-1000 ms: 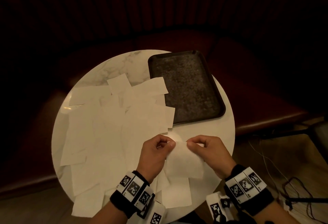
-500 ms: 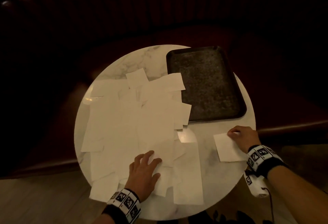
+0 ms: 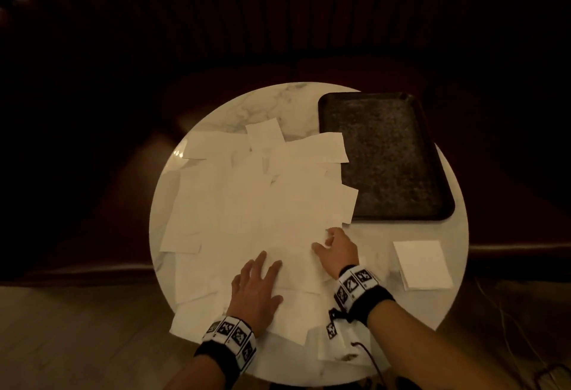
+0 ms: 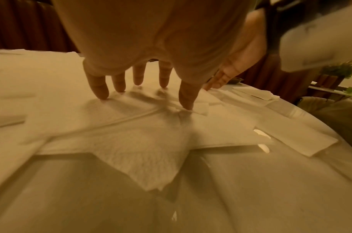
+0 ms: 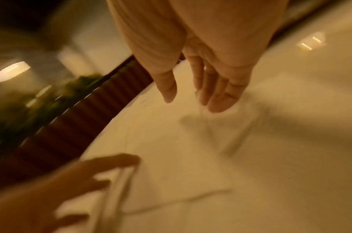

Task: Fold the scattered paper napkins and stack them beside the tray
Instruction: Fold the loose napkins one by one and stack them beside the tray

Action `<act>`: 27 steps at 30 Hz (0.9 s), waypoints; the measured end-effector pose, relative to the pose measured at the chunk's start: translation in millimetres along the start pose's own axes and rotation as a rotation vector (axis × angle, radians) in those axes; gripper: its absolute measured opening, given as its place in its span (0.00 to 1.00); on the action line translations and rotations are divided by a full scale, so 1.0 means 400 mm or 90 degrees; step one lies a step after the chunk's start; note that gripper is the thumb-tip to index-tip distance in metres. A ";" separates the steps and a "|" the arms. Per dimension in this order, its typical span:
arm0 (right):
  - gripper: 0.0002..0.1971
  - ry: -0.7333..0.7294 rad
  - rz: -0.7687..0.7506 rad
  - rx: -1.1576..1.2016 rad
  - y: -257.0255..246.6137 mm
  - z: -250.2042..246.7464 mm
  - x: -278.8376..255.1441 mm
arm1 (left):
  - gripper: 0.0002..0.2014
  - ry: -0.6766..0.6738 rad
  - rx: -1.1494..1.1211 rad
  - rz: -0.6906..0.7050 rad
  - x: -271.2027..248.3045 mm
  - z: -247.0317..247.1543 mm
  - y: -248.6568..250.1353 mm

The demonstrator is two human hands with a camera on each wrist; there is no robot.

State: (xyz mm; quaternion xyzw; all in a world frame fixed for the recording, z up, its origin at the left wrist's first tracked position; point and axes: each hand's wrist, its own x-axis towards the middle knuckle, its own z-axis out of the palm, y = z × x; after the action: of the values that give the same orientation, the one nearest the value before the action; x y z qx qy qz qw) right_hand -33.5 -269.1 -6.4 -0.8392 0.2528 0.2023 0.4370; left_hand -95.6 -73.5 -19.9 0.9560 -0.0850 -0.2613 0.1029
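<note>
The head view shows 1 round marble table (image 3: 445,303), 1 dark tray (image 3: 386,158) at upper right, 1 stack of folded napkins (image 3: 423,264) at right, and 2 hands: the left hand (image 3: 255,290) and the right hand (image 3: 338,250). The loose napkins (image 3: 247,204) overlap too much to count.

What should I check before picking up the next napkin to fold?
1. Left hand free, fingers spread flat on the scattered white paper napkins: ok.
2. Right hand empty, fingers relaxed over the pile: ok.
3. Folded white napkin stack sits beside the dark rectangular tray, apart from it: ok.
4. Single napkin isolated under the hands: cannot tell, sheets overlap.
5. Round white marble table has bare space around the stack: ok.
</note>
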 end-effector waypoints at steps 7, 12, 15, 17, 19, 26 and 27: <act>0.21 0.056 0.127 0.073 -0.043 0.041 0.035 | 0.35 -0.010 -0.039 0.006 0.004 0.001 -0.019; 0.06 -0.004 0.021 0.175 -0.050 0.010 -0.010 | 0.31 0.036 -0.213 0.003 0.005 -0.046 -0.032; 0.13 -0.095 -0.037 0.313 -0.087 -0.053 -0.093 | 0.26 0.038 -0.543 0.001 0.009 -0.137 -0.022; 0.07 -0.184 -0.069 0.400 -0.115 -0.100 -0.152 | 0.23 -0.005 -0.772 0.028 0.007 -0.206 0.003; 0.03 -0.209 -0.084 0.432 -0.126 -0.132 -0.187 | 0.28 -0.024 -0.843 0.080 0.010 -0.255 0.028; 0.15 -0.182 -0.133 0.494 -0.145 -0.171 -0.275 | 0.18 0.085 -0.821 0.191 -0.024 -0.308 0.096; 0.15 -0.170 -0.138 0.505 -0.145 -0.176 -0.284 | 0.16 0.087 -0.819 0.202 -0.025 -0.315 0.099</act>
State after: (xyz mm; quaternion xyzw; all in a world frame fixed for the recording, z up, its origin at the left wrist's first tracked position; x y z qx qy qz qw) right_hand -80.1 -271.3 131.6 -0.5947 0.1625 0.1492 0.7731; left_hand -43.4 -90.3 100.5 0.6945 -0.0450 -0.1807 0.6949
